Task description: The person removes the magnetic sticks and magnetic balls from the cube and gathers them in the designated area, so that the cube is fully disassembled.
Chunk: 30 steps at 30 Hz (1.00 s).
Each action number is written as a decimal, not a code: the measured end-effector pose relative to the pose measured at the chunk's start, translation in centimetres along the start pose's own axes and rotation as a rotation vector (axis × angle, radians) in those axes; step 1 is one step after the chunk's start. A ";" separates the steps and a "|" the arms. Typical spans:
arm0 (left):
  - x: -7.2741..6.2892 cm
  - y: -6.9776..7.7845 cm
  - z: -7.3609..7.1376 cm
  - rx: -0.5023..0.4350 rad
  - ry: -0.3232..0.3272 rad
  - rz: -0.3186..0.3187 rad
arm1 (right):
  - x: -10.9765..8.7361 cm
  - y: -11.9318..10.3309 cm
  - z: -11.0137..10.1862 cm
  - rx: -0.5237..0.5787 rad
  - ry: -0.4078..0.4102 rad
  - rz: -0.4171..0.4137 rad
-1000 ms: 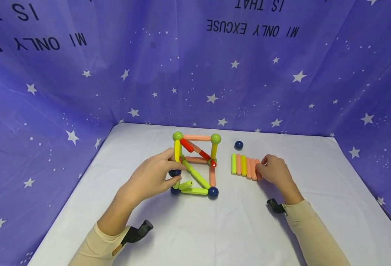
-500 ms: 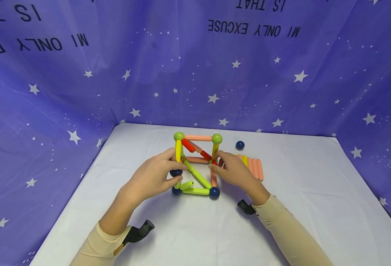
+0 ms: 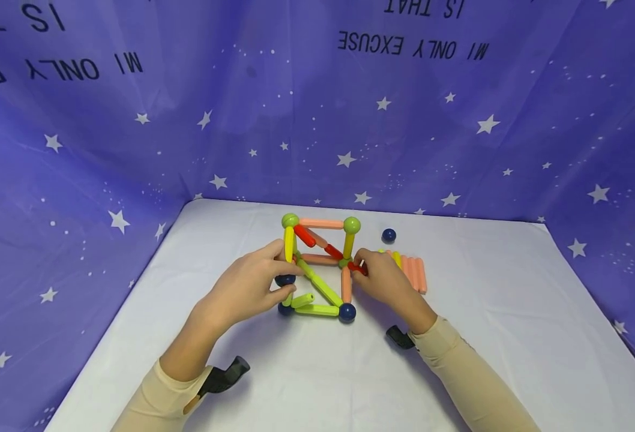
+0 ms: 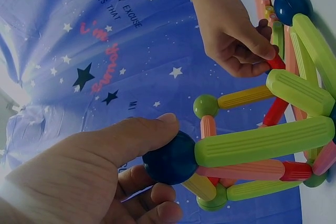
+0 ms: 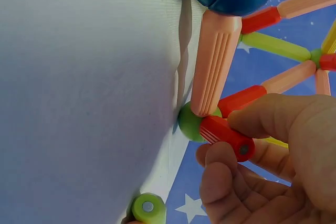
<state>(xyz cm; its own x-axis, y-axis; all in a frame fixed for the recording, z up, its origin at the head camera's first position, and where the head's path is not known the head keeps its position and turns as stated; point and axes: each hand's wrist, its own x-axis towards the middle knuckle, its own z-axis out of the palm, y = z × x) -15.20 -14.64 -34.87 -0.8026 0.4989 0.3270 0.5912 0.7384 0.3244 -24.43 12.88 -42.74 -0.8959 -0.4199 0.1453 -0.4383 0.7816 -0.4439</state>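
Observation:
A frame of magnetic sticks and balls (image 3: 317, 310) stands mid-table, in pink, green, yellow and red. At its near left side my left hand (image 3: 247, 288) grips a dark blue ball (image 4: 170, 158) between thumb and fingers; a light green stick (image 4: 262, 141) joins that ball. My right hand (image 3: 385, 276) is at the frame's right side. Its thumb and fingers pinch a short red stick (image 5: 223, 134), whose far end meets a green ball (image 5: 188, 121) low on the frame. A light green stick (image 3: 303, 300) juts up at an angle near the front left corner.
Right of the frame lies a row of loose sticks (image 3: 413, 275), mostly pink, partly behind my right hand. Beyond the row sits a loose dark blue ball (image 3: 389, 235). A purple star-patterned cloth (image 3: 317, 120) hangs behind the white table (image 3: 317, 372).
My right hand has left the row of loose sticks, moved left to the frame and taken hold of the red stick, whose free end now points further right. My left hand stays put.

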 end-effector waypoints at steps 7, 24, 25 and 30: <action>-0.3 0.0 0.2 -0.012 0.007 -0.008 | -0.3 0.6 0.4 0.069 -0.016 0.039; -0.3 0.1 0.2 -0.015 0.019 -0.002 | -0.8 1.1 -0.8 0.284 -0.009 0.114; -0.3 0.1 0.2 -0.015 0.019 0.000 | -1.0 1.1 -1.0 0.282 0.001 0.121; -0.1 0.1 0.2 -0.014 0.016 0.006 | -1.8 2.0 -2.3 0.258 0.045 0.177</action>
<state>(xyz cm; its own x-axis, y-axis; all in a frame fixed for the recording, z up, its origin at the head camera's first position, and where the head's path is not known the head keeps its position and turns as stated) -15.05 -14.51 -34.99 -0.7976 0.4960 0.3431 0.5972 0.7289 0.3346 -23.82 16.30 -41.85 -0.9613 -0.2627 0.0826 -0.2479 0.6954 -0.6745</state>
